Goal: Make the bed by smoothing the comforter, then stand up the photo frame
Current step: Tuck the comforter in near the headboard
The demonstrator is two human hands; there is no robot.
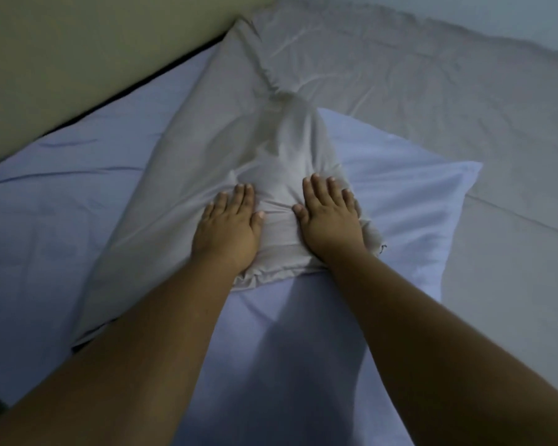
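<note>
Both hands pressed flat on a bunched flap of comforter.

The left hand (227, 228) and right hand (329, 217) lie side by side with straight fingers, grasping nothing. They press a grey comforter (207, 140) flap that crosses the pillow (416, 194); the rest of it spreads toward the bed's far edge. The blue sheet (45, 220) is bare along the wall-side edge. Fabric is puckered between the thumbs, so pushing forward would likely deepen the twisted ridge, and the soft pillow underneath could slide. The photo frame is not in view.
</note>
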